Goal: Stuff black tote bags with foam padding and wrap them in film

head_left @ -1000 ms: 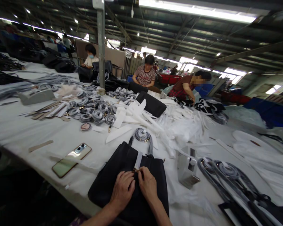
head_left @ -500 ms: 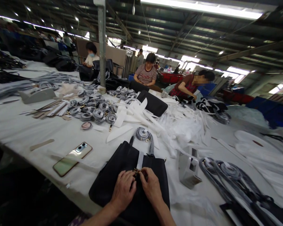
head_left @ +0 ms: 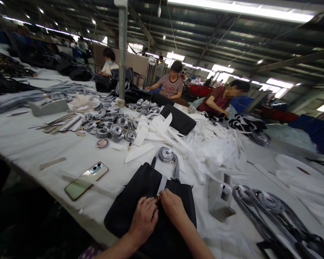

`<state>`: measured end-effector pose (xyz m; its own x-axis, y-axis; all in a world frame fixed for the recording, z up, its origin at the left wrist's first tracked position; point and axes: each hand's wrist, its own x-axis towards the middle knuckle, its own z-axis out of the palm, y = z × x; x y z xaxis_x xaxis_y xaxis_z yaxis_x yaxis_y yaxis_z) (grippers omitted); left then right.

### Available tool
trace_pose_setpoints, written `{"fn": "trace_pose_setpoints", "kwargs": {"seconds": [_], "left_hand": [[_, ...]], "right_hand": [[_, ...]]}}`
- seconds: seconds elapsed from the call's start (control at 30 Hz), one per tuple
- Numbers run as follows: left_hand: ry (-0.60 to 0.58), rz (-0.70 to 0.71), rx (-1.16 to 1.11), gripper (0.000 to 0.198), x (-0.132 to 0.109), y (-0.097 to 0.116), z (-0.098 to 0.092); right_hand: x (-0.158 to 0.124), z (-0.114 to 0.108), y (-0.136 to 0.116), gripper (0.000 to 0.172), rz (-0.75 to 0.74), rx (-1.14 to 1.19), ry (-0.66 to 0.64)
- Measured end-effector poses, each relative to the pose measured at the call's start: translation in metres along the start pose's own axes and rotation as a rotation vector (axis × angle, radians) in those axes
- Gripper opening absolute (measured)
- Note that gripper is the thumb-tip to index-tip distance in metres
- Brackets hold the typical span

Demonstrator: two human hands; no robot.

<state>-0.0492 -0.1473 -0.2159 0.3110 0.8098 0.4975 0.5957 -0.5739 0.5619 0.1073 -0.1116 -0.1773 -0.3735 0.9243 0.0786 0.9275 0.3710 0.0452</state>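
A black handbag (head_left: 129, 201) lies on the white-covered table in front of me. A pale wrapped strip (head_left: 162, 184) runs down its front to a small gold-coloured clasp (head_left: 158, 197), which my fingers partly cover. My left hand (head_left: 145, 215) rests on the bag, its bent fingertips gripping the clasp from the left. From the other side, my right hand (head_left: 174, 207) pinches at the clasp, close to the strip's lower end. Above the bag stands its wrapped handle (head_left: 176, 169), with a coiled wrapped strap (head_left: 166, 154) beside it.
Left of the bag lies a phone (head_left: 86, 180). A tape dispenser (head_left: 220, 196) stands to the right, near wrapped straps (head_left: 267, 201). Coiled straps (head_left: 116, 132), white padding pieces (head_left: 140, 151) and a black bag (head_left: 178, 119) cover the table farther back. Co-workers sit across the table.
My right hand has shifted slightly up over the clasp, hiding more of it. The whole view has shifted a little. A co-worker in stripes has stretched out an arm.
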Motion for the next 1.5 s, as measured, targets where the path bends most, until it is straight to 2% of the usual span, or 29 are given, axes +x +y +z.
{"fn": "trace_pose_setpoints", "kwargs": {"seconds": [0.17,0.4,0.7,0.77,0.9,1.0,1.07,1.2,1.5], "left_hand": [[0.011,-0.006,-0.002,0.029,0.0,-0.001,0.001],[-0.023,-0.002,-0.004,0.032,0.001,0.0,-0.001],[-0.01,0.013,-0.019,0.035,0.0,-0.002,0.001],[-0.007,-0.002,-0.038,0.032,-0.001,-0.003,0.001],[0.027,-0.056,-0.091,0.027,-0.002,-0.003,0.001],[0.034,-0.081,-0.113,0.026,-0.003,-0.004,0.001],[0.038,-0.092,-0.118,0.026,-0.004,-0.005,0.002],[0.033,-0.099,-0.114,0.027,-0.005,-0.007,0.004],[-0.012,-0.093,-0.14,0.027,-0.007,-0.011,0.01]], "right_hand": [[0.0,0.006,0.004,0.017,-0.014,-0.003,0.035],[-0.011,0.004,0.005,0.023,-0.019,-0.022,0.087],[-0.018,0.006,-0.012,0.023,-0.029,0.072,0.168],[-0.019,0.004,-0.007,0.023,0.062,0.191,0.207],[-0.025,-0.001,0.004,0.024,0.338,0.59,0.295],[-0.028,0.001,-0.001,0.025,0.372,0.731,0.242],[-0.028,0.004,-0.008,0.027,0.384,0.767,0.23],[-0.023,0.009,-0.018,0.031,0.408,0.754,0.293],[-0.02,0.007,-0.022,0.026,0.368,0.648,0.414]]}}
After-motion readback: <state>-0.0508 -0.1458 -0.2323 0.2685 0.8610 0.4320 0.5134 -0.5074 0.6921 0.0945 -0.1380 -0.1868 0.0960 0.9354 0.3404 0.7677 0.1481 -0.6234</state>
